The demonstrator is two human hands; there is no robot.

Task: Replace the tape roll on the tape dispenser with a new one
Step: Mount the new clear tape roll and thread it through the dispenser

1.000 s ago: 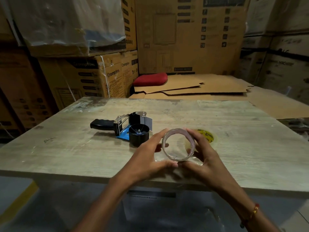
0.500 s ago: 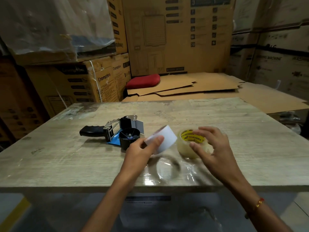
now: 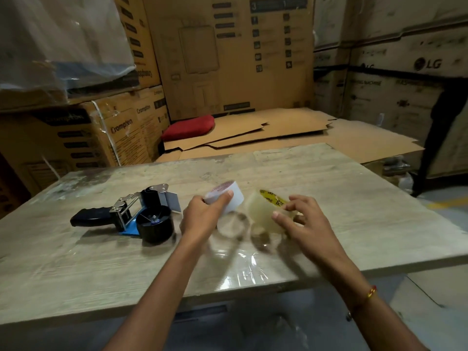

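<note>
Pale wood-grain table (image 3: 354, 198): it is carrying everything in the head view, and a crinkled clear plastic wrapper (image 3: 243, 262) is lying on it near the front edge, between the two forearms.
Tape dispenser (image 3: 141, 214): it is lying on its side at the left of the table, its black handle pointing left, its blue plate underneath and its black hub facing up with no roll on it.
Left hand (image 3: 202, 219): it is curling around a white empty core (image 3: 225, 198), thumb on the near side and fingers over the top, holding it tilted just right of the dispenser and apart from it.
Right hand (image 3: 301, 221): it is spreading half open over the new tape roll (image 3: 266, 211), fingertips touching its near face and top edge; whether the grip is closed I cannot tell.
New tape roll: clear, with a yellow printed inner core, it is sitting tilted at the table's middle, just right of the white core.
Right wrist: it is wearing a red and orange thread (image 3: 371, 292).
Far background: stacked cardboard boxes (image 3: 228, 59) are rising behind the table, flattened cardboard sheets (image 3: 291, 133) are lying in front of them, and a red cushion (image 3: 188, 127) is resting on the sheets' left end.
</note>
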